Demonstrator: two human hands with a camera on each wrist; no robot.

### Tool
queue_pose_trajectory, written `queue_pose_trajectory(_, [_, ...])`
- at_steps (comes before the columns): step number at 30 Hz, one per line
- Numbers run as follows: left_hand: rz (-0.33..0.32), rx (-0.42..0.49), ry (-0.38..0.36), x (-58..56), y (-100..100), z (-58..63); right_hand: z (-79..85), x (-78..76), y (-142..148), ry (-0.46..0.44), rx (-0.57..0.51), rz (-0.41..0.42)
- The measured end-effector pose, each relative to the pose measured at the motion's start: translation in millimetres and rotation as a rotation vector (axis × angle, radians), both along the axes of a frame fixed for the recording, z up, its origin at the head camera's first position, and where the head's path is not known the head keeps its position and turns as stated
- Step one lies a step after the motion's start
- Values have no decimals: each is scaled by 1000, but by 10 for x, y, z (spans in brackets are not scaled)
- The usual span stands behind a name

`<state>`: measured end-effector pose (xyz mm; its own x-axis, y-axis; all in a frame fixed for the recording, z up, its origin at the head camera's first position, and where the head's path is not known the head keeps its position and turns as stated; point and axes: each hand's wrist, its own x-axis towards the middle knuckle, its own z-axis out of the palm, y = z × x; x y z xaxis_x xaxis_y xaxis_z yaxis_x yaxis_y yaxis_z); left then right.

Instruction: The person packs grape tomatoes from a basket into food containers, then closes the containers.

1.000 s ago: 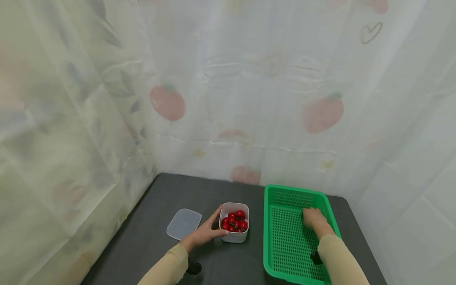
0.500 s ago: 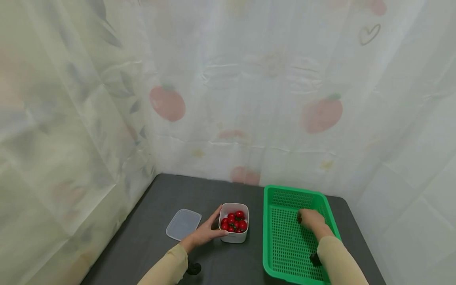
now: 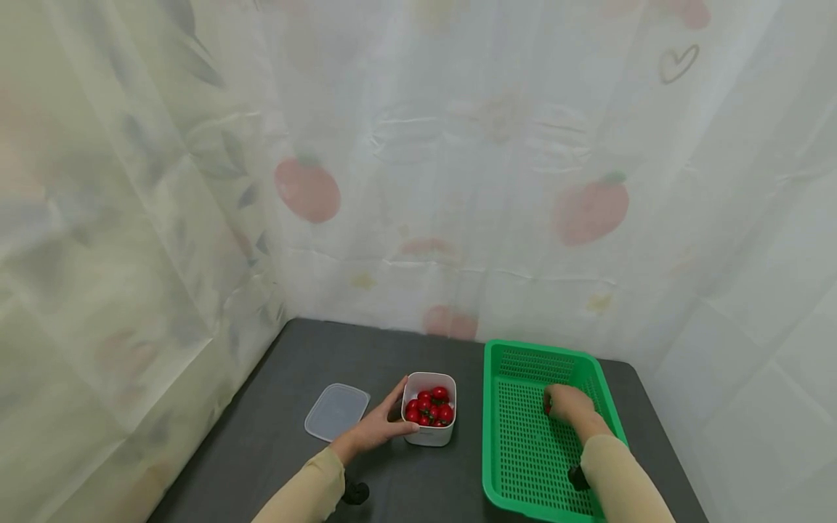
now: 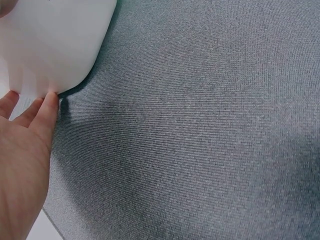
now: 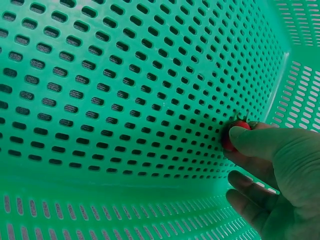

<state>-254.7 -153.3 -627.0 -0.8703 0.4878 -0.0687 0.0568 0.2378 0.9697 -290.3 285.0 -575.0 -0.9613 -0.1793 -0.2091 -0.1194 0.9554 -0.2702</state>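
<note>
My left hand (image 3: 373, 430) holds the near-left side of a white square container (image 3: 433, 437), thumb at the front and fingers along the left side. Inside it lie several red cherry tomatoes (image 3: 429, 407). In the left wrist view, fingertips (image 4: 49, 102) touch the smooth container wall (image 4: 60, 45). Over at the right, my right hand (image 3: 570, 404) is down inside a green perforated basket (image 3: 488, 436). Its thumb and forefinger pinch one cherry tomato (image 5: 242, 124) with a green calyx, close over the basket floor; the other fingers are loosely curled.
A translucent lid (image 3: 336, 412) lies flat on the dark grey table (image 3: 418, 487), left of the container. The basket walls rise around my right hand. Patterned sheeting (image 3: 418, 181) hangs behind the table and along both sides.
My right hand has shifted slightly left within the basket, and a bit of the red tomato now shows at its fingertips. The left hand and container stay in place.
</note>
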Motion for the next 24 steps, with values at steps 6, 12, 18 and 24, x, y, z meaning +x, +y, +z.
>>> queue_pose_trajectory(6, [-1, -11, 15, 25, -1, 44, 21, 19, -8, -2, 6, 1])
queue_pose_trajectory(12, [-12, -17, 29, 24, -1, 49, 19, 31, -10, 5, 14, 13])
queue_pose_trajectory(18, [-11, -24, 28, 30, -7, 47, 11, 24, -17, 30, 9, 29])
queue_pose_trajectory(24, [-11, -1, 12, 25, -17, 34, 104, 43, -31, 82, -25, 73])
